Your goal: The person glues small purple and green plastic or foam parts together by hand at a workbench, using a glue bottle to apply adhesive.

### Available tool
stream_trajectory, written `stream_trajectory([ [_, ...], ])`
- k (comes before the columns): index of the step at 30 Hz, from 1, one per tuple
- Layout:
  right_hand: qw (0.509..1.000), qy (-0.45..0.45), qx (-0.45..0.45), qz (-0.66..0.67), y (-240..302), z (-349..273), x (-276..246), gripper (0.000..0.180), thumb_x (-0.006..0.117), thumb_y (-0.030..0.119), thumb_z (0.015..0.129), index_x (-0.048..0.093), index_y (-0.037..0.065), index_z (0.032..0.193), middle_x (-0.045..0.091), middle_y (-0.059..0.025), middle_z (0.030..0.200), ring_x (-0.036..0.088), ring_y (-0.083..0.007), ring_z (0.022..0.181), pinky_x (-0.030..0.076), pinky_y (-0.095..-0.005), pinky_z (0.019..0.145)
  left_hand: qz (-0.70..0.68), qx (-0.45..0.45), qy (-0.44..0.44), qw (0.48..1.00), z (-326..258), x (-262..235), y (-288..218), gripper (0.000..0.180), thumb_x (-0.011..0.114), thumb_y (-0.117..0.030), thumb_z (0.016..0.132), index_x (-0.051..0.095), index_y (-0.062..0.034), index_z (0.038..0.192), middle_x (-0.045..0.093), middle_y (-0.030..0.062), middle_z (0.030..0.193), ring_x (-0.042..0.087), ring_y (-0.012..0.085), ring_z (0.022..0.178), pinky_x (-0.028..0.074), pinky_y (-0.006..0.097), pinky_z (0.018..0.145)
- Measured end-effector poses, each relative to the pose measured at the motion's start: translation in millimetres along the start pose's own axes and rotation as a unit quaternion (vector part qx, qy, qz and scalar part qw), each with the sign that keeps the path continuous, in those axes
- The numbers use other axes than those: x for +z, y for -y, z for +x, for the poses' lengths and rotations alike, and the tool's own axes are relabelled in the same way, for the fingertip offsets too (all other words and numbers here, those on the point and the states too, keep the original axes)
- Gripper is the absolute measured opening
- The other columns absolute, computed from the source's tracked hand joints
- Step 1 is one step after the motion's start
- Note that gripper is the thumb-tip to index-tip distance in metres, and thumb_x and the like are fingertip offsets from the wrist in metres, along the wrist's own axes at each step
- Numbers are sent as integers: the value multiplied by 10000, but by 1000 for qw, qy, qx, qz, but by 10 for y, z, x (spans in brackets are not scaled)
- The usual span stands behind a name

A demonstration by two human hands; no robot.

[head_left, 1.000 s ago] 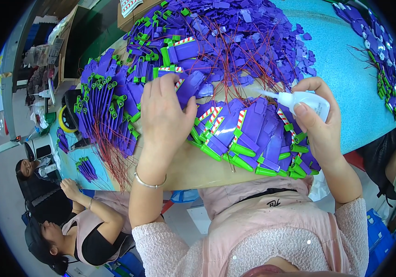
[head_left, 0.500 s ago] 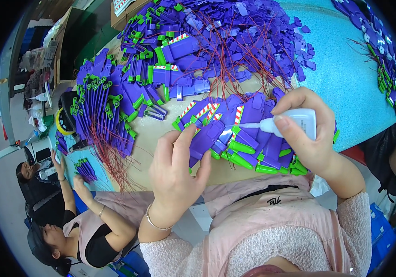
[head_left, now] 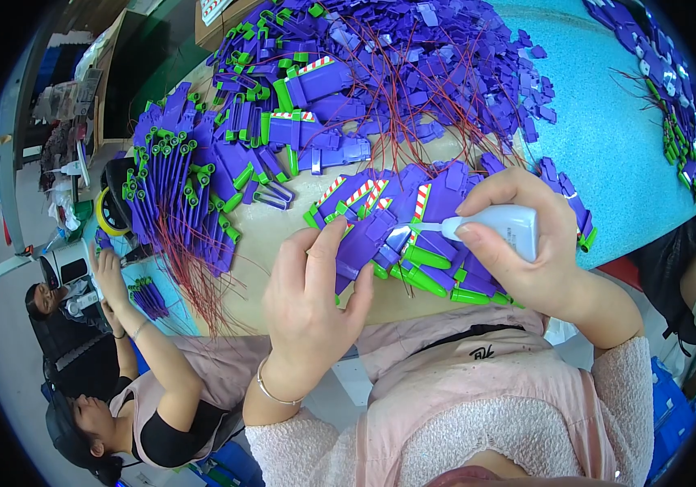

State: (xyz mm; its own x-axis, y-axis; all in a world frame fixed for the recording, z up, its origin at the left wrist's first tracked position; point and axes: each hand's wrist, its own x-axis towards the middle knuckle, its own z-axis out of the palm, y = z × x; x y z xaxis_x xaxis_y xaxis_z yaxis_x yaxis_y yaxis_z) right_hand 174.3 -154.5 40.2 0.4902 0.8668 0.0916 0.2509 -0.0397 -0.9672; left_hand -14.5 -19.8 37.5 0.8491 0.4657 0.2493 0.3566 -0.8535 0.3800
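Note:
In my right hand (head_left: 530,243) is a white squeeze bottle (head_left: 510,227), tilted on its side. Its thin nozzle (head_left: 429,226) points left and reaches over the green-trimmed purple plastic parts. My left hand (head_left: 311,280) grips the edge of a flat purple plastic piece (head_left: 360,247) between thumb and fingers. Around both hands lies a fanned row of purple parts with rounded green ends (head_left: 425,257) and red-and-white striped strips (head_left: 422,201). My right hand hides some of that row.
A large heap of purple pieces (head_left: 445,61) with thin red wires covers the back of the table. Purple sticks with green ring ends (head_left: 171,174) are stacked at left. More parts (head_left: 676,122) lie far right on the blue mat (head_left: 599,105). A co-worker (head_left: 169,381) sits at lower left.
My right hand has moved the bottle a little left, so its nozzle sits nearer the piece by my left hand. My left hand stays in place. The co-worker's arms have shifted.

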Motion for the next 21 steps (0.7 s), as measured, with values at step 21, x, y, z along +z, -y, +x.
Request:
stream_trajectory([
  [21,995,-52,-11,82,16,-24,-88,168,716,70,812,614,10,932,636,-54,862,605,-100,771,476,-241,665,8,13,-41,999,47,66,-42,481,764,-88,694,633,-42,1154,574,122,1008,560,277,835,467,353,697],
])
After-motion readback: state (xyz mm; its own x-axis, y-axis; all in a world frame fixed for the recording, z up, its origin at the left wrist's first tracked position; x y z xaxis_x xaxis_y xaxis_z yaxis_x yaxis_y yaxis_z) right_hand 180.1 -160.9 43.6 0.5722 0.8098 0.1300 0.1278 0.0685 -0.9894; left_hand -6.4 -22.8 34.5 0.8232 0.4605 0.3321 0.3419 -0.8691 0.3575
